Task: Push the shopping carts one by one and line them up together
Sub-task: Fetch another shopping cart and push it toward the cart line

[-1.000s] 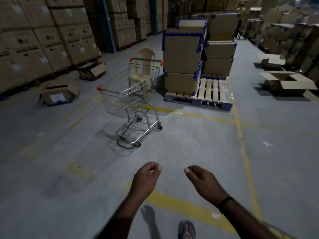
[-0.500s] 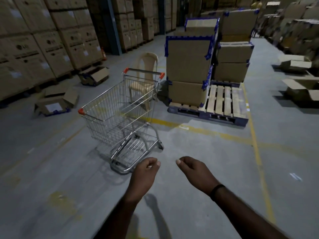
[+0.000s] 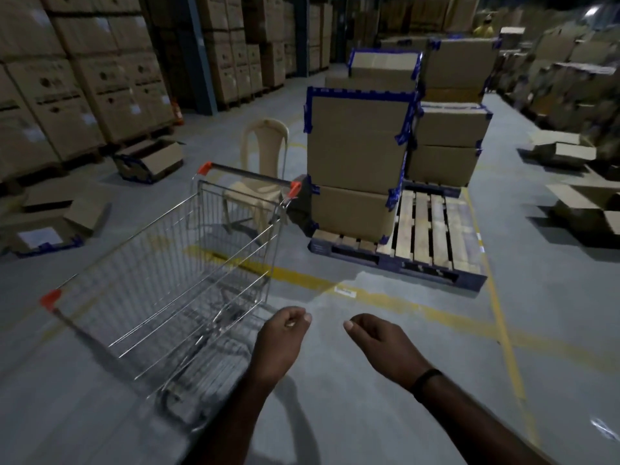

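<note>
Beside the shopping cart (image 3: 161,290), left hand (image 3: 281,344) and right hand (image 3: 379,347) hover loosely curled, each grip empty

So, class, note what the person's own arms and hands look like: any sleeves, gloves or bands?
Both forearms are bare, with no sleeves in view. The left hand and right hand wear no gloves. A thin dark band circles the right wrist; the left wrist carries nothing.

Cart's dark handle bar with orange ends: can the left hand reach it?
Probably not: the silver wire cart stands lengthwise between the left hand and the dark handle bar at its far end.
</note>
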Motion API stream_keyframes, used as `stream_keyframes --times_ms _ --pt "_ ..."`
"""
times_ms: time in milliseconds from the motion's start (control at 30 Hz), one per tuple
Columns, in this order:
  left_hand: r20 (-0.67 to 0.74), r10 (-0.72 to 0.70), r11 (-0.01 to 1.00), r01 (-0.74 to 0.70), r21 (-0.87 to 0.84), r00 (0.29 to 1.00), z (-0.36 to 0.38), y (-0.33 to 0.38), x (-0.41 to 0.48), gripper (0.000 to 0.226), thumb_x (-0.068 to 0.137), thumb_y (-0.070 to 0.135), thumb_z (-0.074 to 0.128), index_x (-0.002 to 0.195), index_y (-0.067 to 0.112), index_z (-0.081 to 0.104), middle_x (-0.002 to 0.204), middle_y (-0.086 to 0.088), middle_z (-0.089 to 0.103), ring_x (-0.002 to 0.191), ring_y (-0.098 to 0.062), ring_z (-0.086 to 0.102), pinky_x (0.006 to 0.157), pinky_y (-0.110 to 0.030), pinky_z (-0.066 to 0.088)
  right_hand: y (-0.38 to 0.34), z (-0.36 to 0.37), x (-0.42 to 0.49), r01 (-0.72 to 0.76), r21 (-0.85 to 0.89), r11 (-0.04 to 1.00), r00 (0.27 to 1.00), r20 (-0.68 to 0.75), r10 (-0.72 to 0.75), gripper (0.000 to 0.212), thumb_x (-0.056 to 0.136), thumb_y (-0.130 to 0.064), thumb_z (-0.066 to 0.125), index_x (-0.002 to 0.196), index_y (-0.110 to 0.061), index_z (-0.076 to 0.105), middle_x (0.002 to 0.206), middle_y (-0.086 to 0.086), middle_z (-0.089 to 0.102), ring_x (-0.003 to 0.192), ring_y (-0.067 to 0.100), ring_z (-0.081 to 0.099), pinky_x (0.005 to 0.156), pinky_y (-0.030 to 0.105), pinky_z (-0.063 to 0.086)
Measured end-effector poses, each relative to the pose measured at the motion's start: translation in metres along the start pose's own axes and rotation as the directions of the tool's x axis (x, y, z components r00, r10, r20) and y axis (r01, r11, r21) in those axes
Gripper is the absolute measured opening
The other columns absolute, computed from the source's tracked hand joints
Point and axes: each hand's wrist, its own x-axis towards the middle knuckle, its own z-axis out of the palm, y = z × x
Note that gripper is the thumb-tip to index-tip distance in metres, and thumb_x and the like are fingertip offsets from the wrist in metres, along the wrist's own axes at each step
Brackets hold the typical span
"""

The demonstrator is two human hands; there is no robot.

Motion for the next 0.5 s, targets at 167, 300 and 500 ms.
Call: stream_keyframes --times_ms 167,300,500 --pt "0.024 0.022 1.000 -0.022 -0.021 0.999 0.030 0.043 0.115 0.008 0.093 0.033 0.067 0.097 0.027 0.071 0.099 0.010 0.073 0.098 -0.010 0.066 0.088 -0.030 0.051 0.010 -0.037 0.102 -0.010 0.028 1.000 1.000 -0.017 0.010 0.033 0.098 -0.050 0.052 0.091 -0.022 0.067 0.085 -0.004 0.070 0.075 0.004 0.062 0.069 0.024 0.047" --pt "-0.034 0.044 0.999 -0.045 -0.021 0.998 0.052 0.067 0.204 0.015 0.095 0.028 0.067 0.106 0.019 0.072 0.102 0.006 0.072 0.097 -0.010 0.065 0.086 -0.028 0.050 0.027 -0.062 0.187 0.035 0.039 0.999 0.999 0.010 -0.036 0.040 0.099 -0.050 0.051 0.088 -0.013 0.064 0.083 0.007 0.066 0.074 0.016 0.059 0.073 0.033 0.048" --pt "-0.226 0.035 0.997 -0.050 -0.062 0.974 0.094 0.089 0.333 0.005 0.095 0.019 0.067 0.095 0.016 0.071 0.073 0.007 0.062 0.066 -0.012 0.051 0.062 -0.029 0.040 0.061 -0.099 0.339 0.132 0.042 0.990 0.986 0.097 -0.135 0.039 0.099 -0.053 0.050 0.093 -0.019 0.068 0.090 0.002 0.071 0.084 0.013 0.064 0.078 0.035 0.050"
